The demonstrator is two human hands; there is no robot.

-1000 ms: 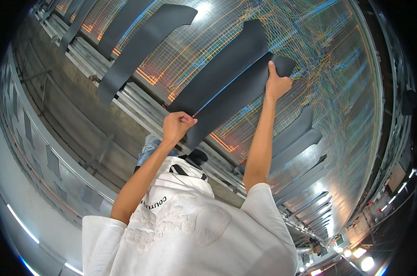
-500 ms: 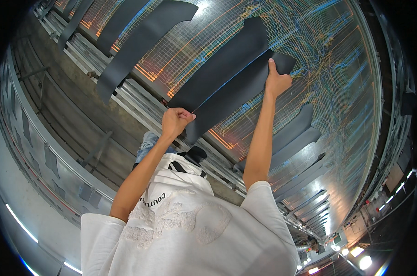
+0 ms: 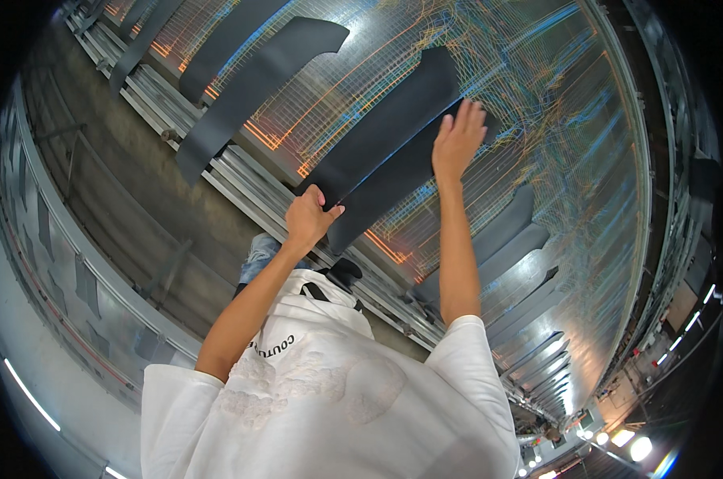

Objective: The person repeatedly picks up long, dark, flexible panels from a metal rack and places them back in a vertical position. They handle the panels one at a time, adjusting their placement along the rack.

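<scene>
- Here's the left hand (image 3: pixel 307 219), down at the near end of two dark strips: thumb and forefinger parted in a small gap, and nothing I can make out pinched between them.
- Over to the right hand (image 3: pixel 459 148): laid out flat, fingers straight and gripping nothing, above the far end of the right-hand strip (image 3: pixel 389 176). Pressing or just hovering? I can't tell from here.
- That strip and the left-hand strip (image 3: pixel 389 124) lie side by side, slanting across the table (image 3: pixel 573 132), a thin blue-lit slit running between them.
- What a surface, too: orange, blue and yellow lines criss-cross it, with a metal rail (image 3: pixel 245 182) along the near edge.
- Another curved strip (image 3: pixel 253 92) sits well off to the left, its near end overhanging the rail; greyer strips (image 3: pixel 501 259) line up to the right.
</scene>
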